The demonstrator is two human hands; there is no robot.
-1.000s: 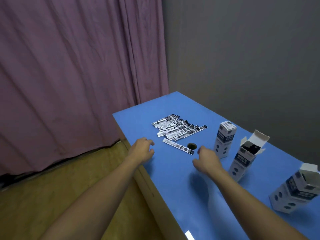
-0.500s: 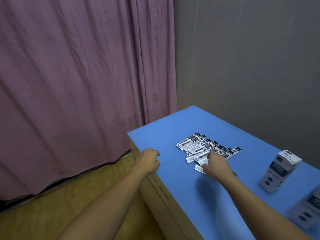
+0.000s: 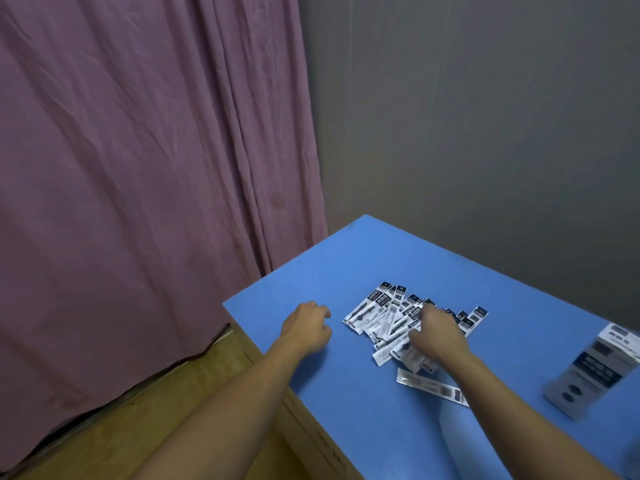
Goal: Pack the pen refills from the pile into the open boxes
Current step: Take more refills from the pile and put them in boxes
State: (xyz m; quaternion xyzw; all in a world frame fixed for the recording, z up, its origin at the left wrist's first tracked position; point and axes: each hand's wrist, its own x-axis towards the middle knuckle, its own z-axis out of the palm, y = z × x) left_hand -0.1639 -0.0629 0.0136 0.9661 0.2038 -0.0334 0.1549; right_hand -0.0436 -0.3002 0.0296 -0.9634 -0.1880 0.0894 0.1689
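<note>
Your pile of flat white pen-refill packets with black printed ends (image 3: 388,315) lies fanned out and overlapping on the blue table top (image 3: 363,427), the black label ends pointing away from you. Your right hand (image 3: 438,336) rests on the near right part of that pile, knuckles up, fingers bent down onto the packets; whether they actually pinch one you cannot tell, since the fingertips are hidden under the hand. Several packets jut out from beneath its left side. One separate long packet, blurred (image 3: 433,388), lies alone on the table just nearer you than that hand, beside your wrist. Your left hand (image 3: 308,327) sits well left of the pile, loosely curled, holding nothing, near the table's left edge. Far to the right of your grip stands a white-and-dark printed cardboard box (image 3: 595,368), blurred, its top closed.
</note>
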